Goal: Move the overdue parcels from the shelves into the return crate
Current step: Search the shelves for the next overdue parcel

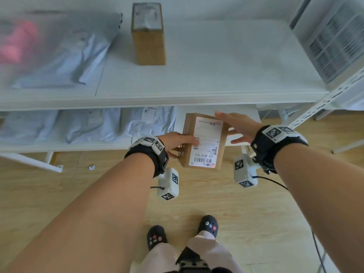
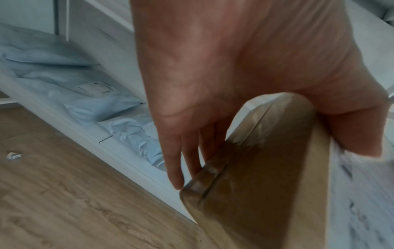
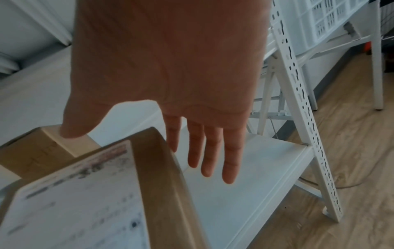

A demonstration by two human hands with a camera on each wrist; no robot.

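Observation:
A brown cardboard box (image 1: 204,142) with a white shipping label on top hangs in front of the lower shelf (image 1: 246,115). My left hand (image 1: 177,143) grips its left side, thumb on the label and fingers (image 2: 177,168) under the edge of the box (image 2: 266,168). Over the box's far right corner, my right hand (image 1: 234,125) is spread with straight fingers (image 3: 213,151) that reach past the side of the box (image 3: 157,185) and hold nothing. The white slatted crate (image 1: 331,36) stands at the upper right, beyond the shelf's end.
A taller brown box (image 1: 148,34) and grey mailer bags (image 1: 59,52) lie on the upper shelf. More pale mailer bags (image 1: 94,125) fill the lower shelf's left part. A perforated white upright (image 3: 298,101) ends the shelf on the right. Wooden floor lies below.

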